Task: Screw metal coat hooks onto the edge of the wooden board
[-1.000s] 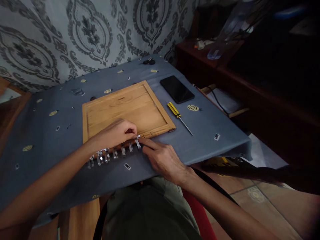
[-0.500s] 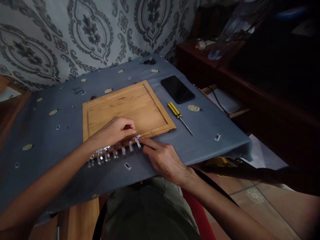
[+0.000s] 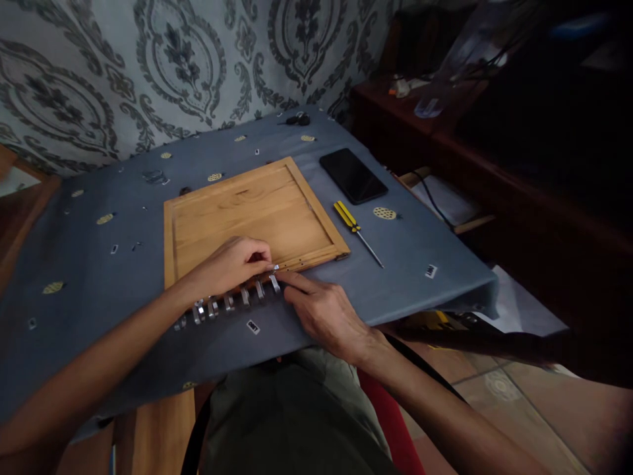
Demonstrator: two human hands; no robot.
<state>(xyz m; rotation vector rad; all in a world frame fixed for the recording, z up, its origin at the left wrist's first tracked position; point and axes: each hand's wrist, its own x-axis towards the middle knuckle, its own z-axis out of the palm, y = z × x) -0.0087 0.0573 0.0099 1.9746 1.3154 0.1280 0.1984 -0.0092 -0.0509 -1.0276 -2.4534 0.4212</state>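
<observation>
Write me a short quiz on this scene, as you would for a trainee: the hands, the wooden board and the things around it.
1. Which tool lies beside the wooden board?
a) a hammer
b) a screwdriver
c) a pair of pliers

2. True or false: the black phone lies on the tablecloth, not on the board.

3. Fill in the blank (near or far): the left hand and the right hand are at the row of metal pieces along the board's ____ edge, as the person sees it.

Key: 1 b; 2 true; 3 near.
</observation>
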